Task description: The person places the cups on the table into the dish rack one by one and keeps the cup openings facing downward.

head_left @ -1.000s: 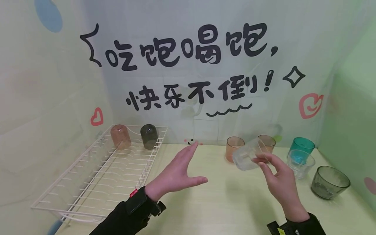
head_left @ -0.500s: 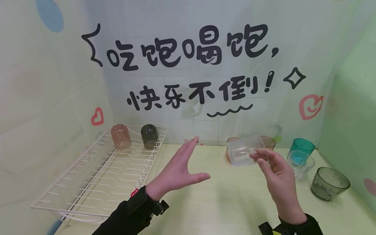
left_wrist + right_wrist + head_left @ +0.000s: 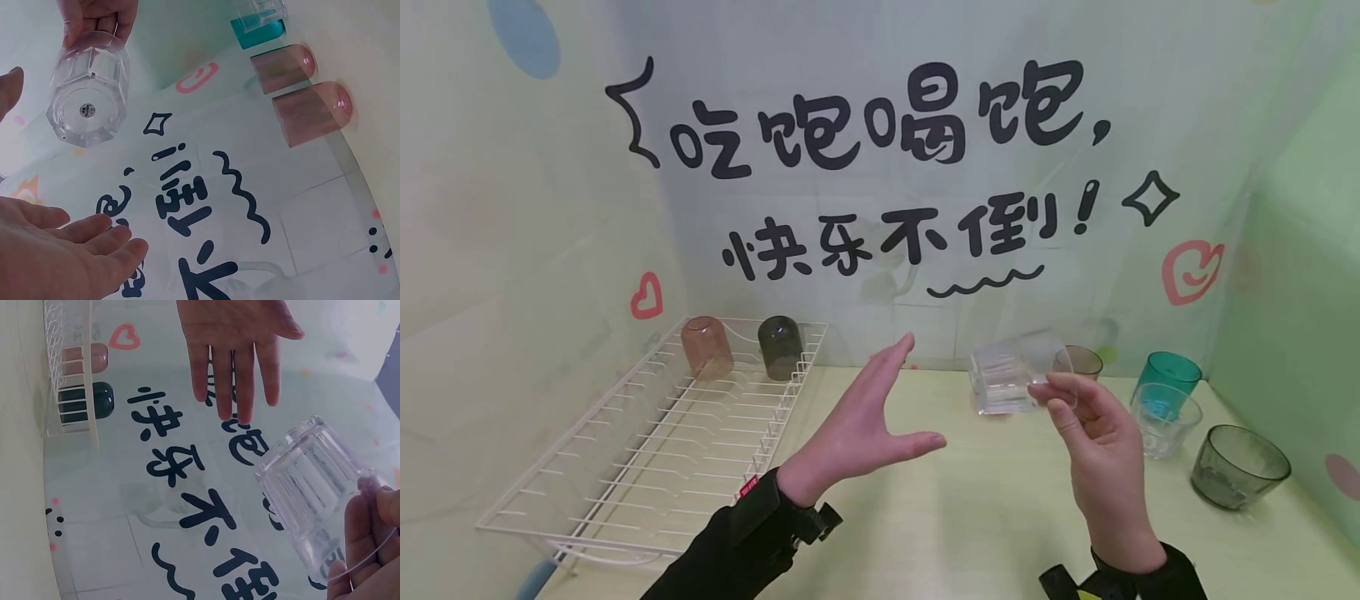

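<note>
My right hand (image 3: 1105, 467) pinches a clear drinking glass (image 3: 1007, 375) near its rim, thumb on the near side. The glass lies sideways in the air above the table, its faceted base toward my left hand (image 3: 857, 433). That hand is held up with its fingers extended and thumb apart, touching nothing. Between its thumb and the base there is a gap. In the left wrist view the base of the clear glass (image 3: 87, 112) faces the camera, a small round mark at its centre. Behind it in the head view, a peach glass is mostly hidden.
A white wire dish rack (image 3: 610, 546) at left carries an upside-down pink glass (image 3: 706, 348) and a dark grey one (image 3: 780, 348). At right stand a brownish glass (image 3: 1082, 360), a teal glass (image 3: 1172, 371), another clear glass (image 3: 1165, 433) and a smoky glass (image 3: 1240, 471).
My right hand has moved left with the clear glass, which has turned from tilted to nearly level. My left hand has shifted slightly right and up.
</note>
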